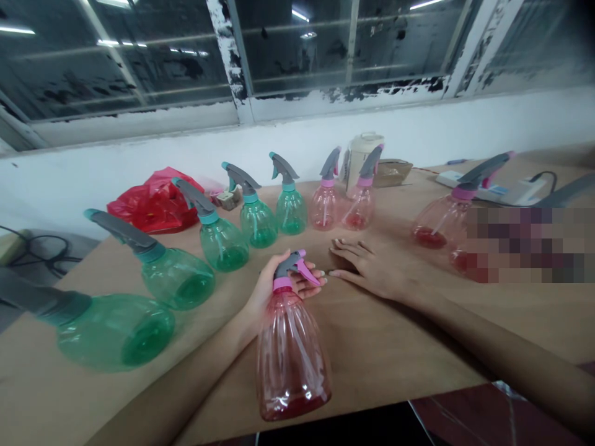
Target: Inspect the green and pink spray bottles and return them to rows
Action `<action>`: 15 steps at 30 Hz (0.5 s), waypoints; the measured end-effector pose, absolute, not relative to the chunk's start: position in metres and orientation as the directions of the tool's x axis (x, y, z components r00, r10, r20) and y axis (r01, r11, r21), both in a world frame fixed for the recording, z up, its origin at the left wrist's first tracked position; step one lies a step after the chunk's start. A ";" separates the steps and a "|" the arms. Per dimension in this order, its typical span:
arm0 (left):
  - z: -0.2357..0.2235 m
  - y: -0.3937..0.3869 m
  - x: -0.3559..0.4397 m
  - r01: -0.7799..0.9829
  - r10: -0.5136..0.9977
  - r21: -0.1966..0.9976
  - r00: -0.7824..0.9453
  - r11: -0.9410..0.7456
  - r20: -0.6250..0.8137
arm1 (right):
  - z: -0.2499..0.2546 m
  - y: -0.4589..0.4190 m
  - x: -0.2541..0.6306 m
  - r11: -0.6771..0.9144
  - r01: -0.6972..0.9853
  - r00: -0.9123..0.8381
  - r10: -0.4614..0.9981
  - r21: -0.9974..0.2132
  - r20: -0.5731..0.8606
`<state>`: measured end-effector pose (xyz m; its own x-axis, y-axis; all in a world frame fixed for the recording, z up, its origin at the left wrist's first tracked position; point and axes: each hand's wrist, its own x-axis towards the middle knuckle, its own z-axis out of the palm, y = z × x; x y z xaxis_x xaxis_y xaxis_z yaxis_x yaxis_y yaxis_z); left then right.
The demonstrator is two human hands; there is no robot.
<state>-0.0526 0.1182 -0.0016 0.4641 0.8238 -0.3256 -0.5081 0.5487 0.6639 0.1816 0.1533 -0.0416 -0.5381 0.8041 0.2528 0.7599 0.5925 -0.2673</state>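
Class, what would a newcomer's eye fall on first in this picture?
Probably the pink spray bottle in the left hand, front and centre. Next, the green spray bottles curving along the left side of the table, with a bright red plastic bag behind them.

5 green bottles (224,248) block left side; tabletop (367,344) open near right hand (369,266).

Translucent pink spray bottle (294,359), fluted, grey-and-pink trigger head (287,267) uppermost, near the table's (381,353) front edge.
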 end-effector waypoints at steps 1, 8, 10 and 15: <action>-0.001 0.118 -0.052 -0.508 0.824 0.664 0.464 0.549 -0.326 | -0.041 0.153 0.181 0.591 0.759 -0.537 0.805 -0.271 0.253; 0.007 0.108 -0.046 -0.464 0.883 0.768 0.373 0.443 -0.284 | -0.042 0.153 0.181 0.590 0.759 -0.529 0.806 -0.278 0.266; 0.008 0.108 -0.046 -0.450 0.889 0.784 0.366 0.428 -0.275 | -0.042 0.153 0.182 0.591 0.758 -0.530 0.804 -0.275 0.269; 0.004 0.118 -0.052 -0.484 0.846 0.701 0.388 0.525 -0.366 | -0.037 0.152 0.180 0.591 0.763 -0.537 0.805 -0.260 0.254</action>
<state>-0.0516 0.1183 0.0044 0.3881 0.8460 -0.3656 -0.4838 0.5246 0.7005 0.1803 0.1518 -0.0374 -0.5368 0.8045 0.2541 0.7632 0.5914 -0.2602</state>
